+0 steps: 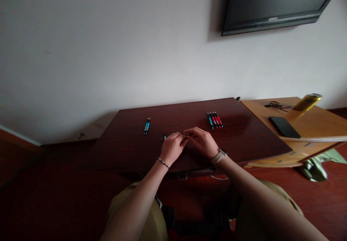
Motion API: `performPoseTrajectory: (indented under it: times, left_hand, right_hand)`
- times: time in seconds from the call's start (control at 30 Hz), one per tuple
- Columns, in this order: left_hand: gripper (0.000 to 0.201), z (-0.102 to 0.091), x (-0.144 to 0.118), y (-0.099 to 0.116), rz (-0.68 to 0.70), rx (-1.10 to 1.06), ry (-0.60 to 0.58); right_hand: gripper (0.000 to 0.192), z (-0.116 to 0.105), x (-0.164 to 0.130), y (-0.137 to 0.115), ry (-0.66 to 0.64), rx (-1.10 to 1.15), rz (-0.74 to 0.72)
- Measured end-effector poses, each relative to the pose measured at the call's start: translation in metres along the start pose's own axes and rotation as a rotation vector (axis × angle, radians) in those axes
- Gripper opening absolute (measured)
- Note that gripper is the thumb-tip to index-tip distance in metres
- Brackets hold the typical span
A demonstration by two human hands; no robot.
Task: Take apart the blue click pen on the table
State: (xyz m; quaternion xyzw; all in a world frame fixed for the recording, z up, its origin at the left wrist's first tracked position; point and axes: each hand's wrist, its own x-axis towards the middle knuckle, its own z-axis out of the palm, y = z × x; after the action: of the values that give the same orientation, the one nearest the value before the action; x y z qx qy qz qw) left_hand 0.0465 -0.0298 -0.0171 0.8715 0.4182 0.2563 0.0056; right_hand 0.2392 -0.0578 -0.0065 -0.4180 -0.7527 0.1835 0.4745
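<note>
My left hand (172, 146), with a beaded bracelet at the wrist, is closed, its fingertips meeting those of my right hand (202, 142) low over the dark table. The right hand is pinched too and wears a watch (219, 156). Between the fingertips is something small and dark, mostly hidden, whose kind I cannot make out. Just beyond the left knuckles, a small black and light piece (164, 137) shows partly. Two blue and black pens (146, 126) lie side by side to the left. Farther right, several blue and red pens (215, 120) form a neat row.
The dark wooden table (124, 147) stands against a white wall. A lighter wooden cabinet (320, 125) adjoins on the right, with a black phone (284, 127), a dark cable (276, 105) and a yellow can (307, 102) on it. A television (282, 6) hangs above.
</note>
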Motion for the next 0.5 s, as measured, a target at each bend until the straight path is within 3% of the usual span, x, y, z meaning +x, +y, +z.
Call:
performPoseTrajectory:
  times: [0.5]
  left_hand:
    - [0.004,0.0014,-0.0002,-0.0006,0.013,0.005,0.014]
  right_hand:
    - [0.023,-0.0016,-0.0002,-0.0007,0.0,0.008,0.002]
